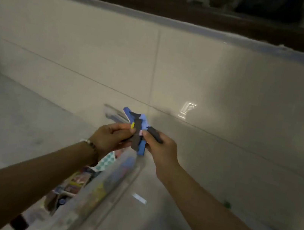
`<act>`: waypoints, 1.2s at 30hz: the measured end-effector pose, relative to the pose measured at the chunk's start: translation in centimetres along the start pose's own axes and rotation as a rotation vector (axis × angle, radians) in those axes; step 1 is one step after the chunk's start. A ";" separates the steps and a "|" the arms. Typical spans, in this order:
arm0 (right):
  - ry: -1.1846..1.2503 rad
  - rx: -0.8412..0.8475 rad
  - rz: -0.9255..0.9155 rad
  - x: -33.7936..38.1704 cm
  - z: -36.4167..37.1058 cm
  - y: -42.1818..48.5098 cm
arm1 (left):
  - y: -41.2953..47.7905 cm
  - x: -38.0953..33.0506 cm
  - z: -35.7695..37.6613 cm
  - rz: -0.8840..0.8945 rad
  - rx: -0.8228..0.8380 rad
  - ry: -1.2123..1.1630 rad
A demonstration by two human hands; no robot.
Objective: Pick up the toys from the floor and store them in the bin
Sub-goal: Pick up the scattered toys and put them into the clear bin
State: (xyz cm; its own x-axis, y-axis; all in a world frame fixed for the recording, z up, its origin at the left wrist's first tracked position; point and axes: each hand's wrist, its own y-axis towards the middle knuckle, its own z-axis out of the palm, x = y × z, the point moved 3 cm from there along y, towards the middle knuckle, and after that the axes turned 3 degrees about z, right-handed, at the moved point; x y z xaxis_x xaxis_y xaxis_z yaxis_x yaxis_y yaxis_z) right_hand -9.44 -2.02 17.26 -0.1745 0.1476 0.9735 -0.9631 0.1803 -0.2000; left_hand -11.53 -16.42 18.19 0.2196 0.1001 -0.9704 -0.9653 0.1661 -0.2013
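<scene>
Just below the centre of the frame, both hands hold the toy (138, 132) up in the air between them. It looks like a small bunch of flat, jagged-edged pieces, some bright blue and some dark grey, with a small yellow patch on its left side and a speck of pink near its middle; motion blur hides finer detail. The left hand (110, 136) pinches the toy's left edge with curled fingers (123, 127), and the right hand (161, 148) grips its right side, with a dark piece lying across the knuckles. A beaded bracelet (90, 145) circles the left wrist. Directly under the hands, in the lower centre, stands a clear plastic bin (116, 181) with colourful blurred things inside. Pale floor tiles (78, 43) fill the rest of the frame.
</scene>
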 end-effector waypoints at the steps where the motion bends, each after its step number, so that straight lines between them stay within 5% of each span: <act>1: -0.013 0.020 -0.002 -0.4 2.8 0.2 | -0.6 -0.4 -2.6 0.007 -0.044 -0.014; 5: -0.134 0.104 0.004 -3.6 11.1 1.0 | -2.0 0.6 -11.1 -0.067 -0.222 -0.002; 7: -0.199 0.152 0.086 -5.6 12.7 1.2 | -2.4 2.5 -13.8 -0.154 -0.265 0.254; 10: -0.284 0.146 0.126 -7.2 11.2 1.5 | -2.7 5.0 -16.3 -0.341 -0.193 0.725; 14: -0.473 0.102 0.033 -7.1 5.1 2.2 | -1.9 6.2 -15.8 -0.224 -0.163 0.804; 25: -0.781 -0.035 0.086 -6.8 -20.8 1.7 | 4.2 7.8 8.5 0.141 0.170 0.898; 30: -0.888 -0.148 0.273 -12.6 -35.0 -1.7 | 4.9 16.0 19.7 0.067 0.453 1.079; 36: -0.886 -0.256 0.403 -20.7 -45.3 -4.7 | 5.1 26.9 27.1 -0.102 0.599 1.104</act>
State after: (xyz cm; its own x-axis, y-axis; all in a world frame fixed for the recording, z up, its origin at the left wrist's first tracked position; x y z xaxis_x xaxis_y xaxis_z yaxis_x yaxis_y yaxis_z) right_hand 8.01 38.11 -6.93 -0.6680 -0.5135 0.5386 -0.7433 0.4958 -0.4492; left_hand -6.74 13.71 -5.37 -0.2247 -0.7633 -0.6058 -0.6720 0.5715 -0.4709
